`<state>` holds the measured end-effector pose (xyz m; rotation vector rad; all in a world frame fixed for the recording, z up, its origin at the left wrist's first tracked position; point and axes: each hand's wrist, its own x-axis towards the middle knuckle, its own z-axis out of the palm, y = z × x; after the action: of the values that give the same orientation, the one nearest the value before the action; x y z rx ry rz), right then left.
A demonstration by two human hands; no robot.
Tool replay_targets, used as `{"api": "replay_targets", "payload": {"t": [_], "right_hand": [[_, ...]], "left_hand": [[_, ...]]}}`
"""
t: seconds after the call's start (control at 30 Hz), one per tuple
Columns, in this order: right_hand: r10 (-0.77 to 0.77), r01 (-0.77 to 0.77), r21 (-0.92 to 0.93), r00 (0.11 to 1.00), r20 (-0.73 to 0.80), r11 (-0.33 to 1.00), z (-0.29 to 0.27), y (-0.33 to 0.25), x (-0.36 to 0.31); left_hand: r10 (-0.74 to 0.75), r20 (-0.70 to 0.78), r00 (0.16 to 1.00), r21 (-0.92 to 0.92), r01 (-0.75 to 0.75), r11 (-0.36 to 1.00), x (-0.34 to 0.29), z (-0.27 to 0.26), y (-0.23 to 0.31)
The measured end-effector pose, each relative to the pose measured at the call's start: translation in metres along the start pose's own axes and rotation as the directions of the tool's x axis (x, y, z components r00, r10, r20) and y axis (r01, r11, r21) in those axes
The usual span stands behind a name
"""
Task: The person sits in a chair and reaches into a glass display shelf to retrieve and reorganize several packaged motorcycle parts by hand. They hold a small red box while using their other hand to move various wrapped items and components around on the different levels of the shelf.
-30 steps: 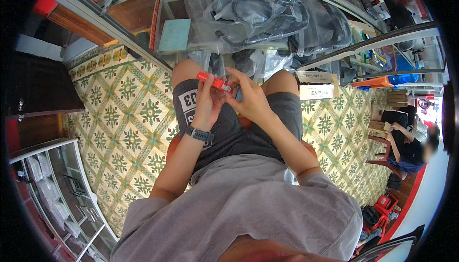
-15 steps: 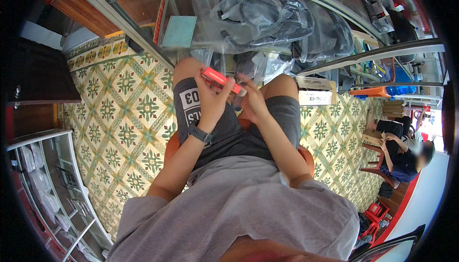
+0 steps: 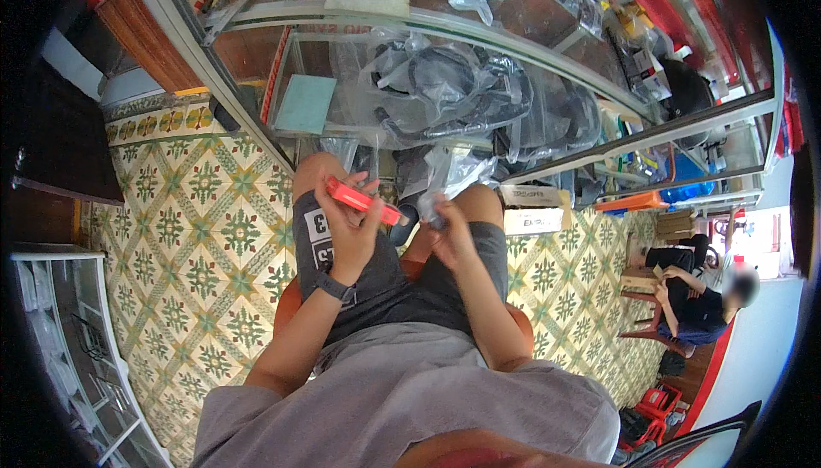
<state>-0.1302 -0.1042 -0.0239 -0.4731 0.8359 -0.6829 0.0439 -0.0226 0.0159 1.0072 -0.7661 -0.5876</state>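
Observation:
My left hand (image 3: 352,230) is wrapped round a slim red box (image 3: 363,200), held tilted above my left thigh. The box's right end looks open, though its flap is too small to make out. A short way to its right, my right hand (image 3: 454,235) pinches a small dark greyish thing (image 3: 432,211), apart from the box. It is partly covered by the fingers and blurred, so its kind does not show.
Ahead stands a glass display case (image 3: 342,23) holding plastic-wrapped black parts (image 3: 453,83) and a pale green flat packet (image 3: 305,103). A cardboard box (image 3: 532,210) sits beside my right knee. Another person (image 3: 697,297) is seated at the far right.
My right hand has drawn away from the red box's end and now holds a small dark thing. The view has tilted up, showing more of the display case.

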Motion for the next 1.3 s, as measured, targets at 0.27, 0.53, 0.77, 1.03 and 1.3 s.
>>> {"api": "replay_targets", "payload": {"t": [0.27, 0.53, 0.77, 1.03, 1.3], "right_hand": [[-0.863, 0.490, -0.772, 0.075, 0.500, -0.404, 0.124, -0.209, -0.040], [-0.602, 0.291, -0.621, 0.162, 0.782, -0.728, 0.179, -0.265, 0.024], [-0.533, 0.131, -0.586, 0.296, 0.793, -0.800, 0.189, -0.229, 0.030], [0.072, 0.780, -0.365, 0.461, 0.885, -0.508, 0.179, -0.090, -0.052], [-0.591, 0.490, -0.506, -0.023, 0.806, -0.710, 0.201, -0.207, -0.051]], "left_hand": [[-0.609, 0.035, 0.792, -0.284, 0.592, 0.754, 0.004, 0.006, 0.001], [-0.712, 0.363, 0.601, -0.485, 0.774, 0.407, 0.006, -0.005, -0.010], [-0.700, 0.357, 0.619, -0.707, 0.668, 0.230, 0.009, -0.008, -0.011], [-0.619, 0.360, 0.698, -0.813, 0.561, 0.159, 0.010, -0.007, 0.005], [-0.669, 0.409, 0.620, -0.834, 0.552, 0.001, 0.015, -0.009, 0.015]]}}
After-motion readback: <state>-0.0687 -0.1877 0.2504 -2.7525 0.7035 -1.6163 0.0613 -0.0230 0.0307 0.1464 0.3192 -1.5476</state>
